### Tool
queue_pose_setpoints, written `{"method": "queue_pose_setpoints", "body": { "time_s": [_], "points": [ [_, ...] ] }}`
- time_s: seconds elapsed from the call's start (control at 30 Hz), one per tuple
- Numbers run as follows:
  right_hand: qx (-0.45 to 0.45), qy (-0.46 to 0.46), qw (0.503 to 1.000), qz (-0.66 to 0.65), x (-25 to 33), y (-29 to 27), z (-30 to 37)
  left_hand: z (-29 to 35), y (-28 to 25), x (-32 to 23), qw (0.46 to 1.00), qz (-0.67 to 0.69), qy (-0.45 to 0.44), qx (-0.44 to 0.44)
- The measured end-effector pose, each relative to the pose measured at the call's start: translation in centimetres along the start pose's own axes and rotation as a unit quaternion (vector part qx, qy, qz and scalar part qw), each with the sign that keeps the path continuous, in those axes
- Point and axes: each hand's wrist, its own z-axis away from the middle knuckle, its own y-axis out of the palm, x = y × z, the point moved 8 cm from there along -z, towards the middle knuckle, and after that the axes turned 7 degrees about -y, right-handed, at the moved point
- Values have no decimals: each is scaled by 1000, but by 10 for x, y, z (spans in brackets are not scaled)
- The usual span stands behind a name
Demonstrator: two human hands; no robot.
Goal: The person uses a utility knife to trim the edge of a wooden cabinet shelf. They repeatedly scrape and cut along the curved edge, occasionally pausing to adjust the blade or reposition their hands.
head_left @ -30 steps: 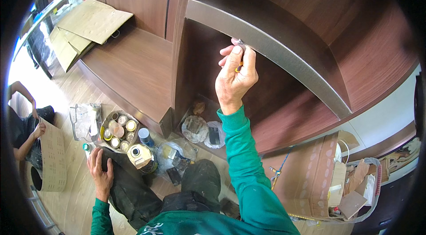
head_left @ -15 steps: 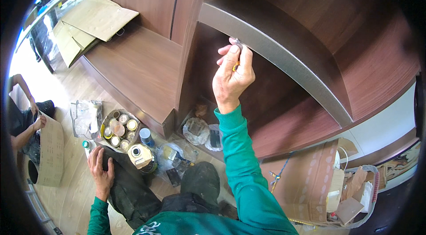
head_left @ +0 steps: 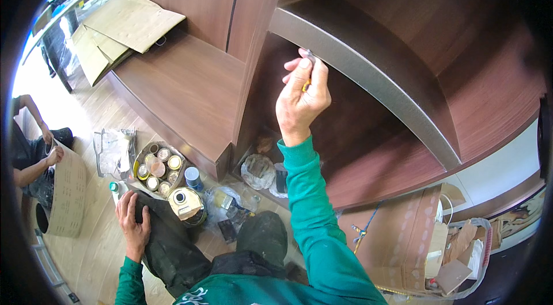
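Note:
My right hand [head_left: 302,100] is raised at the dark curved shelf [head_left: 374,77] of a brown wood-grain cabinet. Its fingers pinch a small tool [head_left: 306,85], of which a yellow part and a greyish tip show; the rest is hidden in the grip, so its exact kind is unclear. The tip lies at the lower border of the shelf's metallic front edge; whether it touches I cannot tell. Down at the left, my left hand [head_left: 132,225] lies on my thigh with its fingers stretched out, holding nothing. Just right of that knee stands a large round can [head_left: 185,204] with a pale top.
A tray of small tins [head_left: 158,166], a blue-sided can [head_left: 193,178] and plastic bags [head_left: 224,204] cover the floor ahead. Cardboard [head_left: 129,19] lies on the low bench. A co-worker [head_left: 34,155] at far left holds a curled sheet [head_left: 68,189]. Cardboard boxes [head_left: 397,241] stand at right.
The view has shifted slightly, so the cabinet and shelf sit a little further right in the picture. Both hands keep their pose and grip.

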Motion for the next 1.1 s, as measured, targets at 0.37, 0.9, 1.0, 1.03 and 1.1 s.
{"method": "queue_pose_setpoints", "body": {
  "time_s": [0.37, 0.9, 1.0, 1.03, 1.1],
  "points": [
    [-44, -36, 998, 11, 4, 3, -1, 1, 0, 6, 1000, -5, 0, -3],
    [89, 41, 984, 146, 41, -140, 56, -47, -19, -25, 993, 73, 69, -60],
    [97, -17, 963, 251, 53, -184, 32, -82, -23, -106, 975, 170, 140, -40],
    [101, -17, 956, 274, 55, -194, 25, -91, -26, -139, 965, 190, 177, -34],
    [104, -10, 946, 308, 55, -206, 14, -102, -30, -208, 943, 213, 254, -42]
  ]
}}
